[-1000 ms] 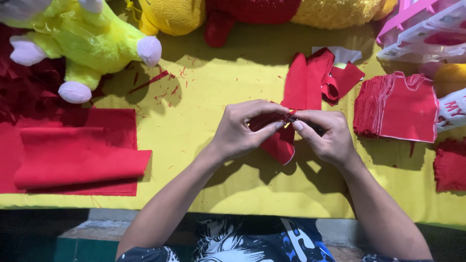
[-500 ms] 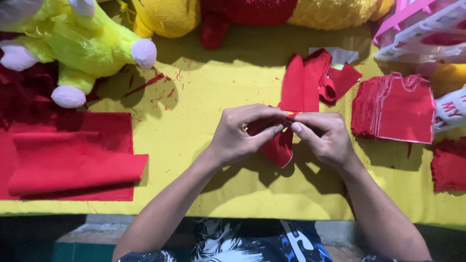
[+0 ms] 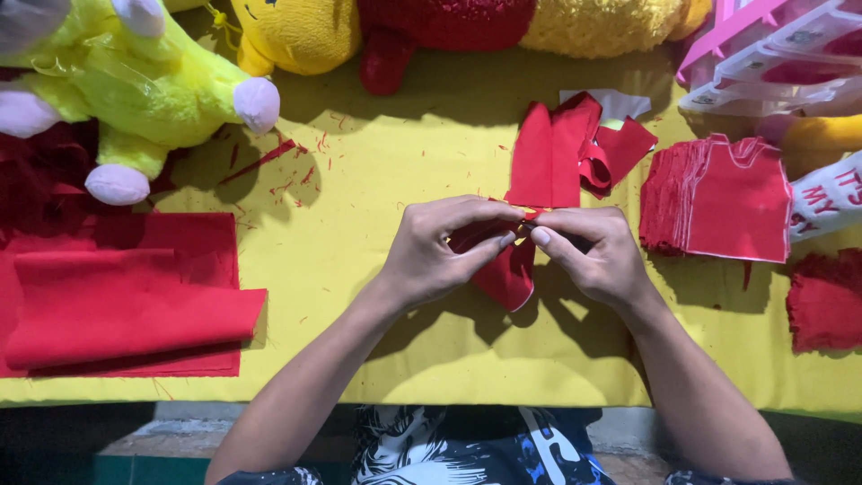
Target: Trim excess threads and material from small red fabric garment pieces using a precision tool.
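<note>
Across the whole work surface lies a yellow cloth, & everything else sits on it. Far left: a big folded red fabric sheet, lying flat, w/ a lime-green plush toy just above it. Along the far edge: a yellow plush & a red plush part, side by side. Right side: a stack of red cut shirt-shaped pieces, neatly piled, w/ pink & clear plastic trays beyond it. At the right edge, a darker red pile. Centre, past the hands: loose red cut pieces, overlapping. Red thread scraps are scattered over the cloth.

Left hand & right hand meet at mid-table, fingertips almost touching. Both pinch narrow on a small red fabric piece; its upper edge is caught between thumbs & forefingers, the rest hangs down toward the cloth, between the two hands. Something tiny & yellowish shows at the pinch point; can't tell what it is.

Judging by the drape, the piece is light, soft & limp, prob. thin felt or similar: no stiffness, folds under its own weight, not fragile, not slippery. Best held at an edge or seam w/ fingertip pinches, both hands close together, since a loose hold further out would likely let it flop or bunch.
</note>
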